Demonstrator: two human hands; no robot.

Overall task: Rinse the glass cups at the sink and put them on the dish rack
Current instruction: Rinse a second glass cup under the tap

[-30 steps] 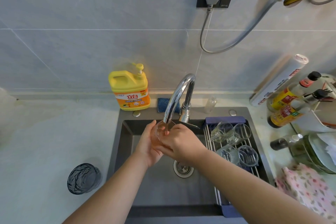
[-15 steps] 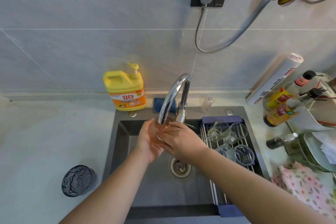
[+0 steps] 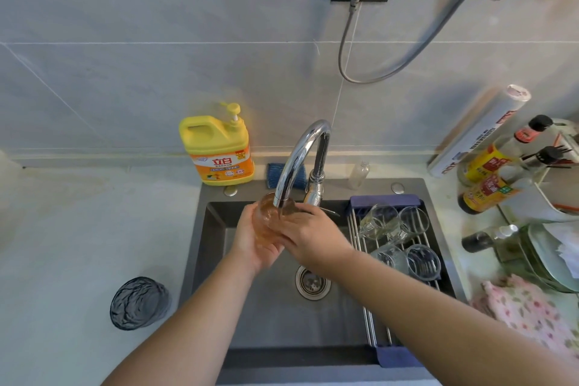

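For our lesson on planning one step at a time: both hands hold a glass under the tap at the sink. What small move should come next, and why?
Probably tip the amber glass to pour out its water. The left hand and right hand hold it upright beneath the faucet spout, and the dish rack beside it already carries four rinsed cups.

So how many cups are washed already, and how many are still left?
Four clear glass cups already lie on the dish rack over the sink's right side. One amber glass cup is in hand now, held under the faucet spout by the left hand and right hand. One dark textured glass waits on the counter to the left, seemingly the last.
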